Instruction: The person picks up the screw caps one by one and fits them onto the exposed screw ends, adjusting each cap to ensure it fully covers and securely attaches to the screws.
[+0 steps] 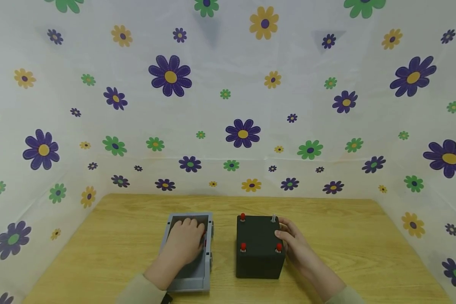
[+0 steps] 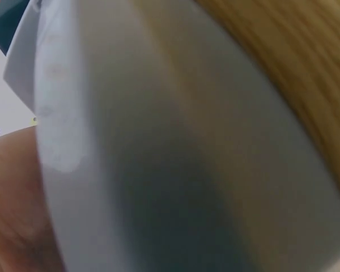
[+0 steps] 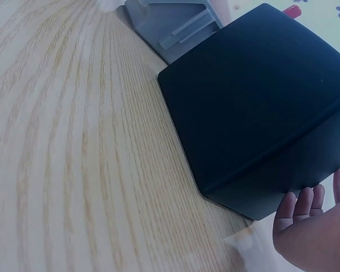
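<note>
My left hand (image 1: pixel 186 238) reaches down into a grey plastic bin (image 1: pixel 190 285), its fingertips hidden below the knuckles. Small red pieces (image 1: pixel 204 242) show inside by the bin's right wall; whether the fingers hold one, I cannot tell. To the right stands a black box (image 1: pixel 256 234) with red-capped metal posts at three top corners and a bare metal post (image 1: pixel 273 218) at the far right one. My right hand (image 1: pixel 298 249) rests against the box's right side, thumb at the top edge. In the right wrist view, its fingertips (image 3: pixel 284 207) touch the box's side.
Both containers stand on a wood-grain table (image 1: pixel 327 219). Behind and at both sides hangs a white sheet (image 1: pixel 213 55) printed with flowers. The bin's pale wall (image 2: pixel 147 141) fills most of the left wrist view, blurred. A dark object (image 1: pixel 166 299) lies by the bin's near left corner.
</note>
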Demonstrator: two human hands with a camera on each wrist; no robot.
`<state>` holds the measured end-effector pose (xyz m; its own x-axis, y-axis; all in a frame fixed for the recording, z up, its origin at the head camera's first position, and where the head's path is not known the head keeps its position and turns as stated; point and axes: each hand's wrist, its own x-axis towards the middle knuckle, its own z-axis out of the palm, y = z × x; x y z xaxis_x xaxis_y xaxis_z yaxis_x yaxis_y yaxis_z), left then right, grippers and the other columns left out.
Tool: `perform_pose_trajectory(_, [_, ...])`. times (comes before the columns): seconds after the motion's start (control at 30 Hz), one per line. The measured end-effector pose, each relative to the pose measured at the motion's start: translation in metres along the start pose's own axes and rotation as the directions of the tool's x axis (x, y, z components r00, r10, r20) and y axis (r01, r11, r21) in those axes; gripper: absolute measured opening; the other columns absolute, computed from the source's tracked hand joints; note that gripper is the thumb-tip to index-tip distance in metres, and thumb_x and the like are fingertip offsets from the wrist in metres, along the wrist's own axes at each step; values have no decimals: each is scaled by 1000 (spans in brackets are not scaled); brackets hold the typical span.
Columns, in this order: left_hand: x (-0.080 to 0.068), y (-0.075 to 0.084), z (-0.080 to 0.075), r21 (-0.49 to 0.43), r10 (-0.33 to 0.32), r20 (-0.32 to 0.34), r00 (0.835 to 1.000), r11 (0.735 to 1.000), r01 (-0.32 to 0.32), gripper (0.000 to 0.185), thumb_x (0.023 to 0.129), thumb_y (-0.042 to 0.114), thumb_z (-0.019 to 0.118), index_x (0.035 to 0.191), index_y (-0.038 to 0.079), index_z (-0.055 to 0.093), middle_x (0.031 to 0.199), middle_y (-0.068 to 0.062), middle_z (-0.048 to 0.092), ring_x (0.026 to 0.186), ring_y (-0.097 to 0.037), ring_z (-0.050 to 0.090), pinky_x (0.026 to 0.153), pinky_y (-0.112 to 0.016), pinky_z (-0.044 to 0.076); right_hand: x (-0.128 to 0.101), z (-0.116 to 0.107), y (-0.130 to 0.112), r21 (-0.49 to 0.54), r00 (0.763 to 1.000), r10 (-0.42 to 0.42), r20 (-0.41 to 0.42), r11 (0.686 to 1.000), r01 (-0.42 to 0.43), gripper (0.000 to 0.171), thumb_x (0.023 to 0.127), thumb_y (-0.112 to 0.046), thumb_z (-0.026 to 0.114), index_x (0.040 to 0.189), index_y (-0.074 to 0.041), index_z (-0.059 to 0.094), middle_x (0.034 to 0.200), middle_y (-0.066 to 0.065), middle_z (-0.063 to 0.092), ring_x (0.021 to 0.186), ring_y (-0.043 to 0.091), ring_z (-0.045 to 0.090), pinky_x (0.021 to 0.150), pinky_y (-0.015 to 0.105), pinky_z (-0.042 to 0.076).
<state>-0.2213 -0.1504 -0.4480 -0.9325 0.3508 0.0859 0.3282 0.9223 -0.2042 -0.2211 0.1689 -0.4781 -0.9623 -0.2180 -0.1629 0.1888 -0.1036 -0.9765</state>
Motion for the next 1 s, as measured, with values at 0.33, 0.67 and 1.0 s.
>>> perform_pose_trajectory(0.33, [2,2,1,30,3,56,998,1000,-5,41,93,36,81,119,7,70,106,-13,68,104,-30,65,91,-49,58,0,0,-4,-25,1000,15,-17,1000,-15,55,103,-18,58,153,-9,37,146,10,44,116,13,55,100,25,47])
perform_pose_trajectory(0.67, [3,2,8,28,29,68,997,999,-31,39,96,35,78,119,5,71,107,-13,68,104,-29,66,90,-47,59,-2,1,-4,-24,1000,22,-6,999,-23,57,103,-19,57,154,-8,35,146,11,42,118,14,53,102,25,46])
perform_pose_trajectory(1.0, [-3,3,9,27,61,75,995,998,-64,36,96,35,77,113,3,73,104,-11,67,100,-26,64,89,-44,58,-1,1,-3,-8,1000,22,-18,1000,-23,55,102,-17,58,153,-8,37,143,9,46,115,14,55,98,25,49])
